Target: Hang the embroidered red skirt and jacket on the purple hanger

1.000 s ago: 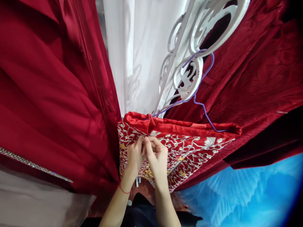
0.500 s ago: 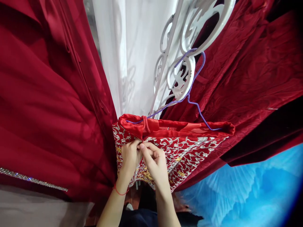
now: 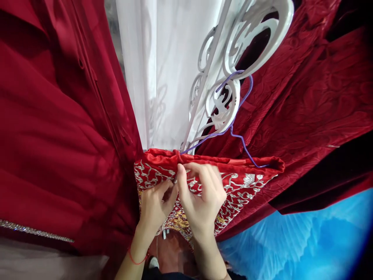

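Note:
A red garment with silver and gold embroidery hangs by its satin waistband from a purple wire hanger. A red cord loops over the waistband's upper edge, left of the middle. My left hand is closed at the embroidered front, thumb and fingertips pinching the lower part of the cord. Higher up and to the right, my right hand has its thumb and index finger at the cord just under the waistband. Its other fingers are curled and slightly blurred. The cord's ends are hidden by my fingers.
The hanger hooks over a white scrollwork frame. Behind it falls a white curtain. Dark red fabric hangs on the left, patterned red fabric on the right. A blue pleated fabric lies low on the right.
My right hand has moved up and right, its thumb now just below the waistband. My left hand has shifted slightly down and left, so the hands are farther apart. The view has shifted slightly.

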The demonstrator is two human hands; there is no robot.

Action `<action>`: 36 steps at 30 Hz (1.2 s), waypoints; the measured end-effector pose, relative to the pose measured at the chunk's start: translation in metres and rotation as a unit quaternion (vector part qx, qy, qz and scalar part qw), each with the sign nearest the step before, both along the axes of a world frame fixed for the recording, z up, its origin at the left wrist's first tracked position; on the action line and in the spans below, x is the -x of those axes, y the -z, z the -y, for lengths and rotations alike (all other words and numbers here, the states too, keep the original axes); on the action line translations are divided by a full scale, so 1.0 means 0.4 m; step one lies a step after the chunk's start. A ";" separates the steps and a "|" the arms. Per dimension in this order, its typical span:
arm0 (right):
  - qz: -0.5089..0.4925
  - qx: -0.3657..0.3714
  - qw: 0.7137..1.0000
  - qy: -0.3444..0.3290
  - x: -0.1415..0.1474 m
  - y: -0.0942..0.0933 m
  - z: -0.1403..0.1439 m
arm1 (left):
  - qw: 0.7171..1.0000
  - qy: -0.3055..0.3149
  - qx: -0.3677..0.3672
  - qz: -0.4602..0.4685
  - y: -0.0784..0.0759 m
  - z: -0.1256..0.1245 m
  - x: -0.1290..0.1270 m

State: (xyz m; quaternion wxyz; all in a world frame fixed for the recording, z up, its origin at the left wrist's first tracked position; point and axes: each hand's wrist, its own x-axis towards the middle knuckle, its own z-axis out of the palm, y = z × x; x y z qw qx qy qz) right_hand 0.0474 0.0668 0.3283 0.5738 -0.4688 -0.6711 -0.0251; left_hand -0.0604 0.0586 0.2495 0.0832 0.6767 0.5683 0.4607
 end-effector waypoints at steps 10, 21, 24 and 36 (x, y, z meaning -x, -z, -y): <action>0.020 0.061 0.993 0.097 0.060 0.021 -0.085 | 0.979 0.045 -0.046 0.191 -0.015 0.080 0.007; -0.136 0.007 0.962 -0.238 0.041 0.109 0.000 | 0.940 0.042 0.032 0.336 0.053 0.093 -0.016; -0.079 0.046 0.949 -0.302 0.002 0.190 0.037 | 0.886 0.058 0.099 0.450 0.069 0.060 0.008; 0.044 0.277 0.844 -0.457 -0.120 0.278 0.035 | 0.876 0.179 0.129 0.429 0.028 0.014 -0.018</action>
